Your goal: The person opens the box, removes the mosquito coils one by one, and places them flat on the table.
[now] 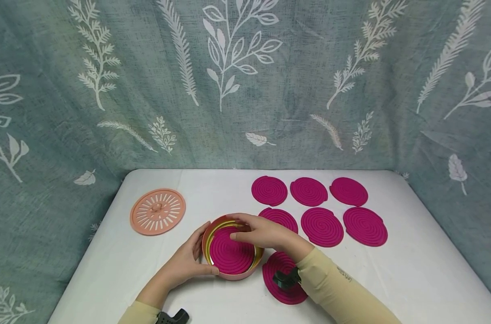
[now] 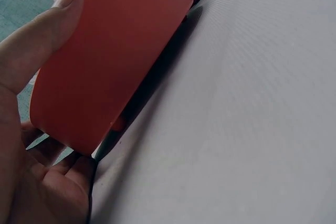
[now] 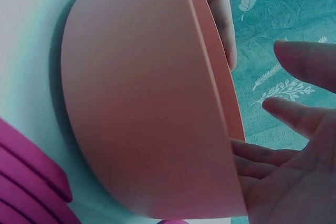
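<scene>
A coral round container [image 1: 236,277] with a yellow inner lining [image 1: 206,245] stands on the table, and a magenta spiral coaster [image 1: 233,254] lies inside it. My left hand [image 1: 182,261] grips the container's left side, thumb at the front and fingers round the wall; the left wrist view shows the thumb near its rim. From the right, my right hand [image 1: 263,231] reaches over the rim with its fingers inside. In the right wrist view the thumb and index finger of that hand [image 3: 294,166] are spread apart, while the other fingertips are hidden behind the container wall.
Several magenta spiral coasters [image 1: 322,227] lie flat in rows on the right of the white table [image 1: 213,193]. One coaster [image 1: 284,288] is partly under my right wrist. A peach slotted lid [image 1: 158,211] with a small knob lies at the left. A leaf-patterned curtain [image 1: 245,135] hangs behind.
</scene>
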`<action>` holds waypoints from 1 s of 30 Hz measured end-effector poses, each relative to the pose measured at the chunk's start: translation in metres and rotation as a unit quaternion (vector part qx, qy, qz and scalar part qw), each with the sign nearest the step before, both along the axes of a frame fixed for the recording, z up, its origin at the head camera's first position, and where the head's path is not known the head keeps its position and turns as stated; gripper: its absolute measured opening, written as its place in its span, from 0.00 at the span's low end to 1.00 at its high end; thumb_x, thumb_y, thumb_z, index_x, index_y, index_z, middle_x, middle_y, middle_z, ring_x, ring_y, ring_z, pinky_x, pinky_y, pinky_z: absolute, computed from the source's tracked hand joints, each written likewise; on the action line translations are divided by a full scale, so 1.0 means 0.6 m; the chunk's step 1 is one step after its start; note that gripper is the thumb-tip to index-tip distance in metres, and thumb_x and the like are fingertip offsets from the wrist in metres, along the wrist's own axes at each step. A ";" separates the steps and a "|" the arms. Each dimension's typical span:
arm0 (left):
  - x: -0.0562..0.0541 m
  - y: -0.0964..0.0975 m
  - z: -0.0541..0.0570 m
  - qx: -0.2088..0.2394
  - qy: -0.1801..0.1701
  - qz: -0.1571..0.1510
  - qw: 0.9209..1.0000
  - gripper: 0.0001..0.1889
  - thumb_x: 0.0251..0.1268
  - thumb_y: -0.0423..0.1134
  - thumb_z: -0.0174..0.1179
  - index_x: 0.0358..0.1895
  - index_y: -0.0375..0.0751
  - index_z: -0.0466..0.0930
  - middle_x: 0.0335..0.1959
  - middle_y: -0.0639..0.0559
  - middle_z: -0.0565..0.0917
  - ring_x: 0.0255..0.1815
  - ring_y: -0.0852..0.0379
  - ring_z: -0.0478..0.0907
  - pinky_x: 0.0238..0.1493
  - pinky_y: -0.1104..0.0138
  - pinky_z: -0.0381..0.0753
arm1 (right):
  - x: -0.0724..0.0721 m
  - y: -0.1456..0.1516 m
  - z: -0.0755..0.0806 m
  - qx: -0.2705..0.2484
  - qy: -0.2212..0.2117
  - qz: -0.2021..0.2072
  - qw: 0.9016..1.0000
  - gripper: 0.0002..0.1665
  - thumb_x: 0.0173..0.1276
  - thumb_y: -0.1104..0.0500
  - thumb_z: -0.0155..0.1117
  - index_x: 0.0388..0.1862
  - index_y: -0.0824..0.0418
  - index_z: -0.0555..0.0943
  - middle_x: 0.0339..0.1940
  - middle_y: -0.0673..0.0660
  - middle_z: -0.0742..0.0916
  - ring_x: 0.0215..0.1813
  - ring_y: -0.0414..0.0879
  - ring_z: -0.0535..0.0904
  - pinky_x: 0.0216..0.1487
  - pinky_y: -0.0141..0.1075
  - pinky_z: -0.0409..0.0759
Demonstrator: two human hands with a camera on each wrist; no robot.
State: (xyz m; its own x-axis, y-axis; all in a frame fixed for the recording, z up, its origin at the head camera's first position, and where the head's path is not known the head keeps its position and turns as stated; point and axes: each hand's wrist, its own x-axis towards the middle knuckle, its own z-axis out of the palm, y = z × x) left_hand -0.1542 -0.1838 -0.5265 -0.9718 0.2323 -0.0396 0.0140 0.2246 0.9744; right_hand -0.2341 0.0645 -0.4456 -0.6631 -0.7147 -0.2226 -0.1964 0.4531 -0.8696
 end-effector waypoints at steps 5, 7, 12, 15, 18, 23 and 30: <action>0.000 0.002 0.000 -0.002 -0.003 0.001 1.000 0.64 0.35 0.43 0.85 0.79 0.57 0.50 0.77 0.56 0.57 0.77 0.59 0.52 0.72 0.68 0.56 | -0.001 0.003 -0.002 -0.012 -0.008 -0.006 1.000 0.36 0.70 0.44 0.64 0.75 0.47 0.67 0.68 0.56 0.76 0.70 0.53 0.68 0.69 0.50 0.70; 0.000 0.002 0.001 -0.003 -0.003 0.000 1.000 0.64 0.36 0.43 0.84 0.79 0.56 0.50 0.77 0.56 0.57 0.77 0.58 0.52 0.72 0.69 0.56 | -0.001 0.003 -0.001 -0.010 -0.008 -0.011 1.000 0.37 0.70 0.43 0.64 0.75 0.46 0.67 0.68 0.56 0.76 0.70 0.53 0.69 0.69 0.50 0.71; -0.001 0.003 0.000 -0.001 -0.004 0.000 1.000 0.64 0.35 0.42 0.85 0.79 0.55 0.50 0.77 0.56 0.56 0.77 0.59 0.51 0.72 0.70 0.56 | -0.002 0.004 -0.001 -0.005 -0.011 -0.012 1.000 0.37 0.69 0.42 0.65 0.75 0.45 0.67 0.68 0.55 0.76 0.70 0.52 0.69 0.68 0.50 0.71; 0.000 0.003 -0.002 0.001 -0.004 0.001 1.000 0.65 0.35 0.42 0.85 0.79 0.55 0.49 0.78 0.55 0.56 0.77 0.58 0.51 0.72 0.70 0.56 | -0.004 0.007 -0.002 -0.016 -0.013 -0.015 1.000 0.37 0.69 0.42 0.64 0.75 0.46 0.67 0.68 0.56 0.75 0.70 0.52 0.68 0.69 0.49 0.70; 0.001 0.002 -0.005 0.001 -0.003 0.005 1.000 0.65 0.34 0.42 0.85 0.79 0.57 0.50 0.78 0.55 0.56 0.77 0.58 0.51 0.72 0.69 0.57 | -0.004 0.007 -0.003 -0.030 -0.016 -0.022 0.999 0.36 0.69 0.43 0.65 0.74 0.45 0.67 0.69 0.56 0.75 0.71 0.52 0.68 0.70 0.49 0.70; 0.000 0.002 -0.006 0.004 -0.002 0.003 1.000 0.65 0.34 0.42 0.85 0.79 0.57 0.50 0.77 0.55 0.57 0.77 0.58 0.52 0.72 0.69 0.57 | -0.005 0.008 -0.004 -0.053 -0.017 -0.035 0.998 0.35 0.69 0.44 0.65 0.73 0.40 0.67 0.68 0.56 0.75 0.70 0.52 0.69 0.69 0.48 0.71; 0.000 0.002 -0.004 0.002 -0.003 0.000 1.000 0.65 0.35 0.42 0.85 0.79 0.54 0.49 0.78 0.55 0.56 0.77 0.58 0.51 0.72 0.69 0.57 | -0.007 0.011 -0.006 -0.075 -0.016 -0.052 0.996 0.35 0.69 0.44 0.65 0.74 0.39 0.66 0.67 0.56 0.76 0.65 0.50 0.74 0.63 0.46 0.78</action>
State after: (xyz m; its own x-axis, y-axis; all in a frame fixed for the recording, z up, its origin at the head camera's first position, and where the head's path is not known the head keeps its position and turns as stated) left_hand -0.1539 -0.1823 -0.5291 -0.9717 0.2320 -0.0444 0.0080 0.2199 0.9755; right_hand -0.2385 0.0713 -0.4493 -0.7294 -0.6694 -0.1407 -0.1272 0.3349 -0.9336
